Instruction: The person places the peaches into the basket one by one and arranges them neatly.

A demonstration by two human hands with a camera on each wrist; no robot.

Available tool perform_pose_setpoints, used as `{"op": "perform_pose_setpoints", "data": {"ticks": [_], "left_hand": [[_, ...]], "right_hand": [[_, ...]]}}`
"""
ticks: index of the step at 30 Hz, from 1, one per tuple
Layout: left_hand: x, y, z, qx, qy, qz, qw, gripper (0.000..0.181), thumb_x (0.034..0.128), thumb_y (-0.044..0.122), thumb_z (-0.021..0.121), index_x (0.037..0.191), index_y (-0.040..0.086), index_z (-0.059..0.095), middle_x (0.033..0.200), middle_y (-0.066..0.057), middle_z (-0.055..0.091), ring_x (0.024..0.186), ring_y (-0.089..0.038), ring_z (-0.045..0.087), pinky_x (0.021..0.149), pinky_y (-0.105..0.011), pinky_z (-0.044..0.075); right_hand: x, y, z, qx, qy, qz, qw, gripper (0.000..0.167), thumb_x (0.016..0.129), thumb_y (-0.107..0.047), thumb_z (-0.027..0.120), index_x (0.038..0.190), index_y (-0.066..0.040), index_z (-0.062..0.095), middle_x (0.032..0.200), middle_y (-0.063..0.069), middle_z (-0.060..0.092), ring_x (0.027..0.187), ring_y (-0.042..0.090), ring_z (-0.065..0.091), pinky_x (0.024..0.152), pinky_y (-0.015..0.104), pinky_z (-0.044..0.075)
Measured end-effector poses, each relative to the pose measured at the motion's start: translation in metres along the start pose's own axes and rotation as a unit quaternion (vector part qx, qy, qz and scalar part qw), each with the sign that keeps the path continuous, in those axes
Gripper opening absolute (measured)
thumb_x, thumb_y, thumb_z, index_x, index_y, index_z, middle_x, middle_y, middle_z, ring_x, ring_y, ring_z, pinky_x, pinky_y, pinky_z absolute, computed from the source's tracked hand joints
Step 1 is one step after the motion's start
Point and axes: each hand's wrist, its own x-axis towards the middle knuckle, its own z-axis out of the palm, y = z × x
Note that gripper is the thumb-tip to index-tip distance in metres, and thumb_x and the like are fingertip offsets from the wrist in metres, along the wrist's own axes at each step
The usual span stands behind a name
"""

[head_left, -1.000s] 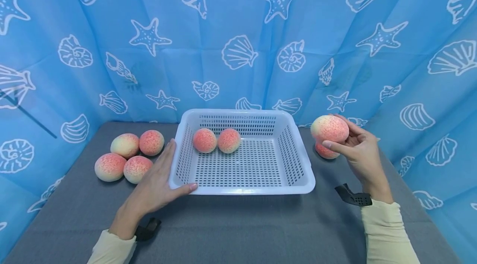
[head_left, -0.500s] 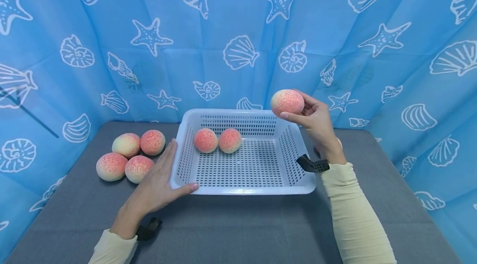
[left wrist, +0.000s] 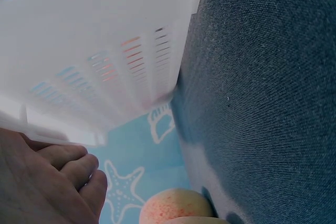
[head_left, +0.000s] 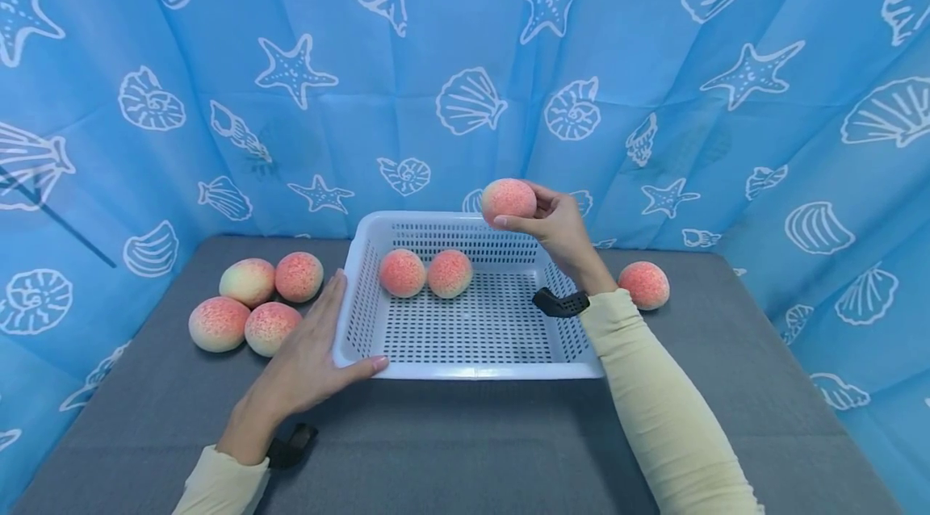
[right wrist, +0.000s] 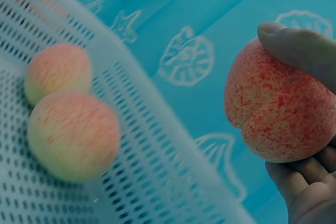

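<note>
In the head view my right hand (head_left: 555,232) holds a peach (head_left: 508,203) above the back rim of the white plastic basket (head_left: 472,372). The right wrist view shows the thumb on one side of this peach (right wrist: 286,103) and fingers on the other. Two peaches (head_left: 403,273) sit side by side in the basket's left half. My left hand (head_left: 301,366) rests at the basket's front left corner, its thumb on the front rim and its fingers along the left side. In the left wrist view those fingers (left wrist: 79,169) lie just below the rim.
Several peaches (head_left: 247,282) lie grouped on the grey cloth left of the basket. One more peach (head_left: 643,286) lies to its right, beside my right sleeve (head_left: 654,402). A blue curtain (head_left: 465,55) with white sea shapes hangs behind the table.
My right hand has carried its peach leftward from the right of the basket to over its back rim, uncovering the peach on the right. My left hand has stayed put.
</note>
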Motion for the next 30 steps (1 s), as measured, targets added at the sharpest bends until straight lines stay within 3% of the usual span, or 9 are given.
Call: {"op": "perform_pose_setpoints", "data": {"ticks": [9, 16, 23, 30], "left_hand": [[0.001, -0.002, 0.001, 0.0, 0.004, 0.002, 1.0, 0.128, 0.0774, 0.067, 0.077, 0.164, 0.022, -0.006, 0.17, -0.009, 0.005, 0.153, -0.035, 0.013, 0.112, -0.07, 0.023], [0.0, -0.001, 0.003, 0.001, 0.003, 0.0, 1.0, 0.129, 0.0764, 0.073, 0.073, 0.163, 0.022, -0.007, 0.17, -0.009, 0.004, 0.154, -0.035, 0.011, 0.113, -0.07, 0.022], [0.0, -0.003, 0.003, 0.002, 0.005, 0.002, 1.0, 0.127, 0.078, 0.064, 0.078, 0.164, 0.022, -0.006, 0.17, -0.008, 0.003, 0.153, -0.035, 0.012, 0.112, -0.07, 0.023], [0.0, -0.004, 0.004, 0.001, 0.003, 0.003, 1.0, 0.127, 0.0784, 0.062, 0.079, 0.164, 0.022, -0.007, 0.17, -0.008, 0.003, 0.153, -0.036, 0.012, 0.112, -0.07, 0.023]], "right_hand": [[-0.002, 0.013, 0.001, -0.032, -0.026, 0.06, 0.9973, 0.07, 0.078, -0.018, 0.09, 0.141, -0.008, 0.06, 0.124, 0.012, 0.069, 0.112, 0.023, 0.066, 0.093, 0.034, 0.054], [-0.004, 0.019, 0.002, -0.076, -0.082, 0.095, 0.9891, 0.069, 0.076, -0.019, 0.092, 0.137, -0.009, 0.063, 0.121, 0.009, 0.071, 0.108, 0.025, 0.068, 0.091, 0.037, 0.055], [-0.003, 0.026, 0.011, -0.125, -0.116, 0.112, 0.979, 0.068, 0.073, -0.019, 0.094, 0.134, -0.01, 0.065, 0.115, 0.009, 0.072, 0.102, 0.025, 0.067, 0.094, 0.052, 0.053], [-0.004, 0.031, 0.015, -0.172, -0.111, 0.125, 0.9708, 0.057, 0.074, -0.016, 0.092, 0.126, -0.007, 0.07, 0.111, 0.009, 0.072, 0.098, 0.026, 0.066, 0.094, 0.056, 0.051]]}}
